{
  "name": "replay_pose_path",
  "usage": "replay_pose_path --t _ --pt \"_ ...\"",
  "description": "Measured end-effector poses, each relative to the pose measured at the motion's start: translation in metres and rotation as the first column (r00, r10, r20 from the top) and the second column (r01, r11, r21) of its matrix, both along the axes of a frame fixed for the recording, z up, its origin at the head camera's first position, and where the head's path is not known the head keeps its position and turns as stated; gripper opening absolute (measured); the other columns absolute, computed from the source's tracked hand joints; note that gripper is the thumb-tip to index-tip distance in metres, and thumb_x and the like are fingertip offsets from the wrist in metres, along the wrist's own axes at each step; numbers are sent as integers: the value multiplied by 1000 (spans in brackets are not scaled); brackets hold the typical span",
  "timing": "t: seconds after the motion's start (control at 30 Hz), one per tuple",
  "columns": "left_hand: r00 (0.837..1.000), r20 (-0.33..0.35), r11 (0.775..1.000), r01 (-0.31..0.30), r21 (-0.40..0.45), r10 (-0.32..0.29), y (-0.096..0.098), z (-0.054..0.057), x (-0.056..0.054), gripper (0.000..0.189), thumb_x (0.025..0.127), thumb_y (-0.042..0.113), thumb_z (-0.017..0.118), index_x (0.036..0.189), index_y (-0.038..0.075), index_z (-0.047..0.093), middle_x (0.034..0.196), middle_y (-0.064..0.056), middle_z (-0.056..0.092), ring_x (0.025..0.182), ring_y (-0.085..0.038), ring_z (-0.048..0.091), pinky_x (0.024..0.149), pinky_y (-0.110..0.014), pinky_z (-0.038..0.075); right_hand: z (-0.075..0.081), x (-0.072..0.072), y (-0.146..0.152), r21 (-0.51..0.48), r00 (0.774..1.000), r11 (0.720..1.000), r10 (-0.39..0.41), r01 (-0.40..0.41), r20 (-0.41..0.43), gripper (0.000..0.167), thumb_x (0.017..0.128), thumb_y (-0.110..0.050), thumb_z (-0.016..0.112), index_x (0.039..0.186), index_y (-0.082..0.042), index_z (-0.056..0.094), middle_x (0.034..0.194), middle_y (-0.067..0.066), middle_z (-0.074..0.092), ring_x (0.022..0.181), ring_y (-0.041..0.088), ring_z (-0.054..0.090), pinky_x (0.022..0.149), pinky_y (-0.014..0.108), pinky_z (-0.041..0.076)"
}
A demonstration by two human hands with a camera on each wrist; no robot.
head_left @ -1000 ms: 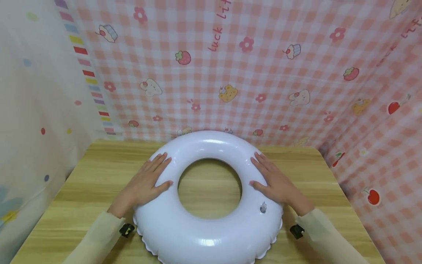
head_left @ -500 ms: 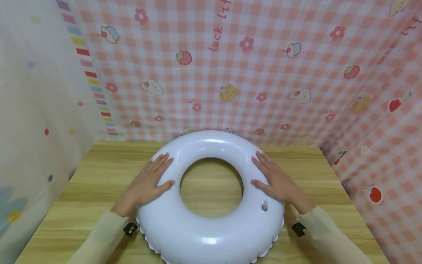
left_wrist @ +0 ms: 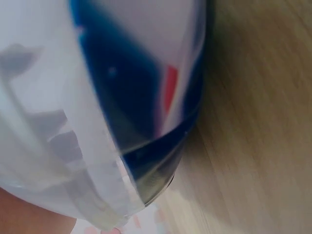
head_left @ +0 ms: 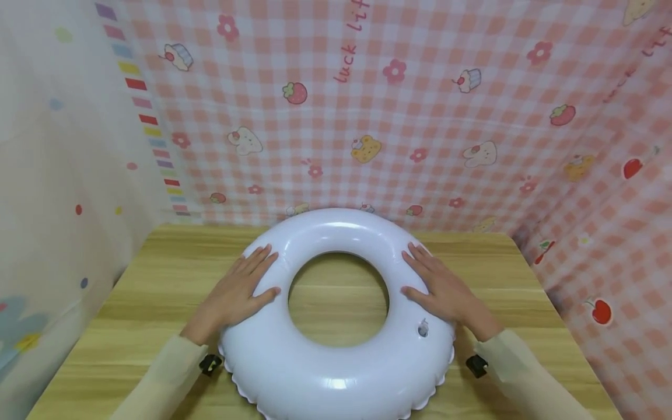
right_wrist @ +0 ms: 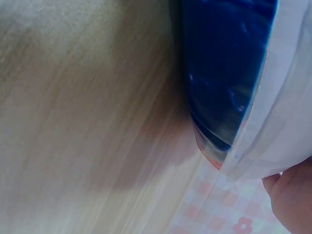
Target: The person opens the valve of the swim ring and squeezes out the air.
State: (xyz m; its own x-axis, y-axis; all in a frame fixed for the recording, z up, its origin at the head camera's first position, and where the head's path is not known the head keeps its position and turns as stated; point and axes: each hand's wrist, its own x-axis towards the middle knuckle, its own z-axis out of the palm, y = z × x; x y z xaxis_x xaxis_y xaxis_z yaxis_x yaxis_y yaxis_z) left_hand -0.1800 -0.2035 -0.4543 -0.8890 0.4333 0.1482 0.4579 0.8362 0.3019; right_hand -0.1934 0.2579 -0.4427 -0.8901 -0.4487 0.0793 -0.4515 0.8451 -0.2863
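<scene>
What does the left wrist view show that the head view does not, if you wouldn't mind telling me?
Only the left wrist view shows the blue area and red mark on the side of the inflatable ring.

Only the head view shows the right hand and the clear valve.

Both show white parts of the ring, the wooden table, some patterned cloth and at least part of the left hand.

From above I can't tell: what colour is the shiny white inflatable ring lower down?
Mostly dark blue; the ring's lower side shows best in the right wrist view.
</scene>
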Motion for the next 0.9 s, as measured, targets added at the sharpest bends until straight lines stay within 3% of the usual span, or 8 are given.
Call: replay_pose_path --t 0.3,0.9 --pt "1000 9 1000 11 6 -11 1 -4 -3 76 103 51 51 163 12 27 172 -11 21 159 -34 20 129 -58 13 0 3 0 -1 1000 1000 -9 9 21 77 101 -56 53 164 -19 28 174 6 17 160 33 17 127 57 22" --pt "1000 18 1000 15 26 -16 1 2 -4 74 102 49 53 161 10 32 170 -13 28 157 -36 25 128 -59 14 -1 -4 -1 -13 1000 999 29 -29 5 75 100 -52 56 161 -14 34 171 11 25 158 35 23 126 58 23"
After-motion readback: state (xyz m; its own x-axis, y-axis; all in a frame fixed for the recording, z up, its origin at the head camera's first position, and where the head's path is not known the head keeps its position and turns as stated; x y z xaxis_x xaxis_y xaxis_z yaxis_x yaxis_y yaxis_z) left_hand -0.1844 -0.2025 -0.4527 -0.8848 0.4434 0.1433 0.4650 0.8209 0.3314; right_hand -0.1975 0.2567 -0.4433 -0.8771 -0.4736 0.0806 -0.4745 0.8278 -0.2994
